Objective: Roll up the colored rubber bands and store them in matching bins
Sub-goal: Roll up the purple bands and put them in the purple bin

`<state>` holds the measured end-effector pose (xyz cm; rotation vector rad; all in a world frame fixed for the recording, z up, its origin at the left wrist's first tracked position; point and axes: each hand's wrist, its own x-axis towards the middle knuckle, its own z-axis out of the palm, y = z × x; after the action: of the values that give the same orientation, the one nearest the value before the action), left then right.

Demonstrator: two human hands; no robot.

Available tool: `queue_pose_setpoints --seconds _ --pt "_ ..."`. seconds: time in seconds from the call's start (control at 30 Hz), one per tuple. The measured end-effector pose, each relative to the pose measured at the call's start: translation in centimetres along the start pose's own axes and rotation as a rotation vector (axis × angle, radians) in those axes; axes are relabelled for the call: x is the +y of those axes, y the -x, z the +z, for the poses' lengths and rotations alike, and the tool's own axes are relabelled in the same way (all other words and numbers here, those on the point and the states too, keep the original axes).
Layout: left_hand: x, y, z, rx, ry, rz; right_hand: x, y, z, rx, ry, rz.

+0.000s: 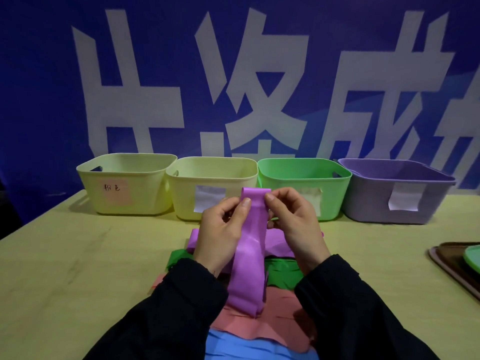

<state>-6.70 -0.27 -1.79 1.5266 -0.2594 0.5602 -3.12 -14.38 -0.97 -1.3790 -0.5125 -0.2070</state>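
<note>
Pinching the top of a purple band [250, 245] from either side, the left hand [223, 229] and right hand [292, 224] are holding it upright above the table [65, 255], thumbs and fingertips curled on its folded upper edge. The band is hanging down between the dark sleeves [166, 307] onto a pile: green bands [281, 274], pink bands [262, 326] and blue bands [241, 346] are lying under it. Behind, four bins are standing in a row, touching: a pale yellow bin [127, 183] with a pink label, a second yellow bin [213, 187], a green bin [304, 185] and a purple bin [394, 190]. At far right, a brown tray [446, 258] is carrying a green lid [474, 257].
</note>
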Motion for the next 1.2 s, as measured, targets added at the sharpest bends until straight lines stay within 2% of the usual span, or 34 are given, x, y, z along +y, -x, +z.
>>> queue_pose_setpoints --seconds 0.17,0.5,0.93,1.2 --pt "0.22 0.01 -0.03 0.055 -0.012 0.038 0.18 -0.08 0.05 -0.07 0.006 -0.003" --pt "0.74 0.15 -0.22 -0.013 0.037 0.025 -0.31 0.24 0.16 -0.076 -0.108 -0.005" --pt "0.34 -0.05 -0.24 0.016 -0.013 0.072 -0.29 0.37 0.3 -0.121 -0.073 -0.003" --pt "0.29 -0.04 -0.51 -0.001 0.067 0.064 -0.52 0.42 0.14 -0.104 -0.028 -0.062"
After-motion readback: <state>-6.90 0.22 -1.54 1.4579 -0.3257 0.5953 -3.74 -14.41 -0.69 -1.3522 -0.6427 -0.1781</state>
